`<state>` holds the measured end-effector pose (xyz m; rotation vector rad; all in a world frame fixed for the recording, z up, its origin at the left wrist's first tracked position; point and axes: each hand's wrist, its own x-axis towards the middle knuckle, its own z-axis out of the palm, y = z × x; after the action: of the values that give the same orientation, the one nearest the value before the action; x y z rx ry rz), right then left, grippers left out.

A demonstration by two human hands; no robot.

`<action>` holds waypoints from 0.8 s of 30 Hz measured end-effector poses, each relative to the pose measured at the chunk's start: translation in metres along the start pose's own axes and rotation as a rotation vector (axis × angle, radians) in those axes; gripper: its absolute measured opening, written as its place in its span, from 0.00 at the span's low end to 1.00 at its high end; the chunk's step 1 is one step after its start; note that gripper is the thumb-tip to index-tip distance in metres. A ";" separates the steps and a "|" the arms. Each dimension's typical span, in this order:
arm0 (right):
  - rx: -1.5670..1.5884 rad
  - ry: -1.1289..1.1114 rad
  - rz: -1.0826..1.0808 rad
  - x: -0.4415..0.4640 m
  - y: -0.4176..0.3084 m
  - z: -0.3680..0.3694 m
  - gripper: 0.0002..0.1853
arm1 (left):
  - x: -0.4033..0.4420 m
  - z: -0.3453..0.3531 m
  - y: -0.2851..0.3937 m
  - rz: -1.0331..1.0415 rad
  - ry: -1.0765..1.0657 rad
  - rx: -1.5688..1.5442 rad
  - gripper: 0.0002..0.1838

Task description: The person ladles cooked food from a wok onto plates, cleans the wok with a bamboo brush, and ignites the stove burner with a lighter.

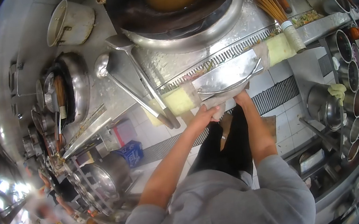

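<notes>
Head view: between 2 and 3 o'clock of centre, a greyish cloth (224, 96) is pinched by the left hand (206, 116); the right hand's grip (242, 98) cannot be told. At 12 o'clock, a wok (131, 12).

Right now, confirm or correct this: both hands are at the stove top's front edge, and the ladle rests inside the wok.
One part is wrong: the ladle is not inside the wok. The head view shows it lying outside, on the metal stove top. The rest stands: the left hand and right hand are at the front edge.
</notes>
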<state>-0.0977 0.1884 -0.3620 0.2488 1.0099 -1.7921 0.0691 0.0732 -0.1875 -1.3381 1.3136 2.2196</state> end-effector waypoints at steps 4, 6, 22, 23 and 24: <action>0.247 -0.075 0.252 0.021 0.023 -0.034 0.29 | -0.002 0.012 0.005 -0.005 -0.019 -0.079 0.28; 0.250 -0.048 0.142 0.014 0.034 -0.028 0.27 | -0.004 0.017 0.009 -0.002 -0.004 -0.053 0.29; 0.321 0.159 0.098 -0.009 0.036 0.021 0.20 | -0.027 0.007 -0.022 -0.124 0.012 -0.124 0.28; 0.331 0.152 0.104 -0.011 0.040 0.024 0.20 | -0.030 0.009 -0.023 -0.103 0.014 -0.146 0.27; 0.342 0.136 0.091 -0.014 0.045 0.026 0.21 | -0.034 0.010 -0.025 -0.086 0.014 -0.168 0.26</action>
<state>-0.0464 0.1732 -0.3611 0.6251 0.7657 -1.8768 0.0965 0.1036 -0.1732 -1.4404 1.0723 2.3079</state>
